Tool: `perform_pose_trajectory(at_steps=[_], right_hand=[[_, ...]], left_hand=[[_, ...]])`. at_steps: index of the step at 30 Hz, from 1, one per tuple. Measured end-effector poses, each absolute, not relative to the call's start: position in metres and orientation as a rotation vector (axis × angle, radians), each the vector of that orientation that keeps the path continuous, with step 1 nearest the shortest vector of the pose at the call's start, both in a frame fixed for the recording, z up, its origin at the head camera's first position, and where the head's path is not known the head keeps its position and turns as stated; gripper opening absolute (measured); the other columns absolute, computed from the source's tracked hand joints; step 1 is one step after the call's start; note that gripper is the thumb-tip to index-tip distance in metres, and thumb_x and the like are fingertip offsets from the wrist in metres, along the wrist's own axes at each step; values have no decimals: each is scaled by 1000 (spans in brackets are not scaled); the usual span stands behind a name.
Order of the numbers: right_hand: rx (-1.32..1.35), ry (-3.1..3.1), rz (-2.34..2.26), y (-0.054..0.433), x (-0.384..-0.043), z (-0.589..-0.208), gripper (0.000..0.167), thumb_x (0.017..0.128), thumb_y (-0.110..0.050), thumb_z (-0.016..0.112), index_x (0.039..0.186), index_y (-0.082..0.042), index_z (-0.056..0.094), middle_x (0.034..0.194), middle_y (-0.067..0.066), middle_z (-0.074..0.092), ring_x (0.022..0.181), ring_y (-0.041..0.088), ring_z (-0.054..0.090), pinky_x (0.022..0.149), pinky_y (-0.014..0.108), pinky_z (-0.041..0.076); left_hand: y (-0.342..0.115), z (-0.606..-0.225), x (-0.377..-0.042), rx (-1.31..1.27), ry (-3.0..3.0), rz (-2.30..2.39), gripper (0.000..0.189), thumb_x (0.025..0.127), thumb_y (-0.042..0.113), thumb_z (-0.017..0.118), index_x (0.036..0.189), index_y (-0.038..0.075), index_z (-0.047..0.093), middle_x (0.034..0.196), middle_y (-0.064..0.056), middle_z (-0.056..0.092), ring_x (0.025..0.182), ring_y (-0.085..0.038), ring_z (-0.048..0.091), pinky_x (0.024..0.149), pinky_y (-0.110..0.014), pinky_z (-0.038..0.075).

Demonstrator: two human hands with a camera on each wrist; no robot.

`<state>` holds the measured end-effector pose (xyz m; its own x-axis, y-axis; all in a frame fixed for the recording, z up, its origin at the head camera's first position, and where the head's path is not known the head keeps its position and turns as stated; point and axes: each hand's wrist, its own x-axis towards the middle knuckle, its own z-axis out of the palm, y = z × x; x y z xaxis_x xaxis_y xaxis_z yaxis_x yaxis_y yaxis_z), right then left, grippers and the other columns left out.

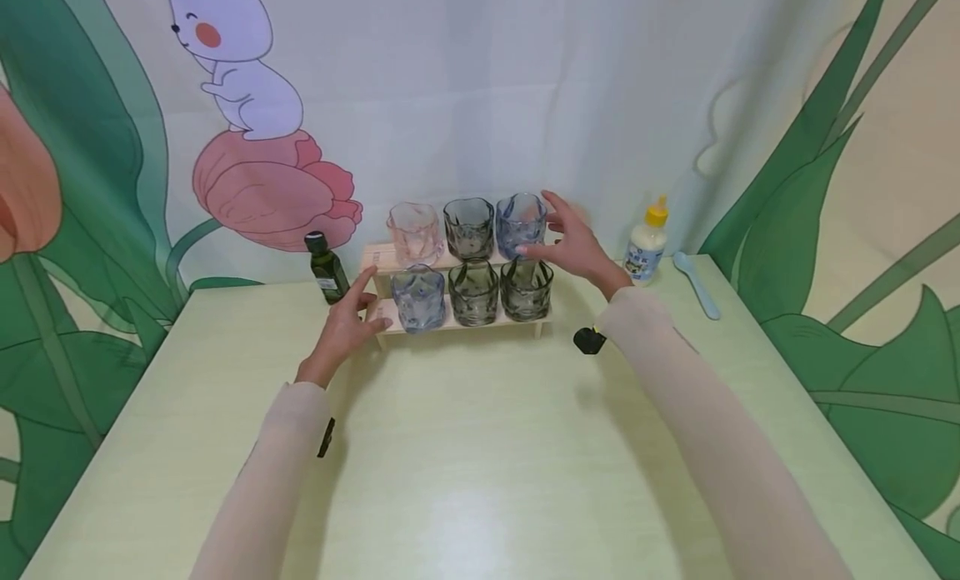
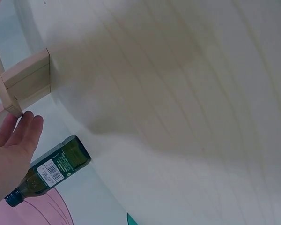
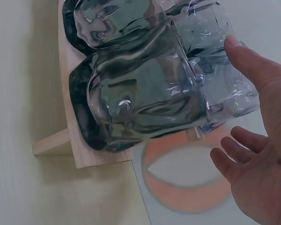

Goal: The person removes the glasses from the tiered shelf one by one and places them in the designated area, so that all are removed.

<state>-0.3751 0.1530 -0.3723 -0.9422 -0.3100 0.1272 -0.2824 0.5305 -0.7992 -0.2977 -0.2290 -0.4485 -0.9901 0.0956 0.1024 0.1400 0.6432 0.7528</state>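
Observation:
A two-step wooden rack carries several wavy tumblers. On its upper step stand a pink glass, a grey glass and a blue glass. Below are another blue glass and two dark grey ones, a middle glass and a right-hand glass. My left hand touches the rack's left end with fairly straight fingers. My right hand is beside the upper blue glass, thumb in front and fingers spread; the right wrist view shows a gap between fingers and glass.
A dark green bottle stands just behind my left hand. At the right, a yellow-capped bottle and a light blue spoon are near the table's back edge. A printed curtain hangs right behind the pale table.

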Motion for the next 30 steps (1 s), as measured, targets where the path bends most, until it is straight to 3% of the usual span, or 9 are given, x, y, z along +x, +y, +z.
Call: perform_pose_trajectory(at_steps=[5,13,21,30], right_hand=[[-554,2727,-1389,145,-381,-371,101,86,-38,78,161,-29,11,168,6,16,148,39,31,113,58,36],[-507,2755,-1332,134,-388,-371,104,83,-41,80,161,-31,12,164,13,27,149,38,30,113,59,36],[-459,2791,-1354,129,-391,-373,102,82,-39,82,160,-27,18,153,16,41,138,38,44,107,57,42],[-435,2800,-1365,125,-391,-371,103,82,-37,82,161,-29,16,155,17,40,140,38,42,109,57,40]], left_hand=[[-228,-450,-297,-173,-2798,-1320,92,90,4,72,161,29,18,136,-28,56,133,-43,50,113,-59,36],[-228,-452,-299,-178,-2774,-1323,93,89,3,72,161,28,19,135,-29,57,133,-43,50,113,-58,37],[-229,-452,-298,-179,-2758,-1353,93,89,2,72,161,28,19,134,-29,57,132,-43,51,113,-58,36],[-228,-452,-299,-172,-2746,-1361,93,88,1,73,160,29,21,134,-28,57,132,-43,51,114,-57,36]])
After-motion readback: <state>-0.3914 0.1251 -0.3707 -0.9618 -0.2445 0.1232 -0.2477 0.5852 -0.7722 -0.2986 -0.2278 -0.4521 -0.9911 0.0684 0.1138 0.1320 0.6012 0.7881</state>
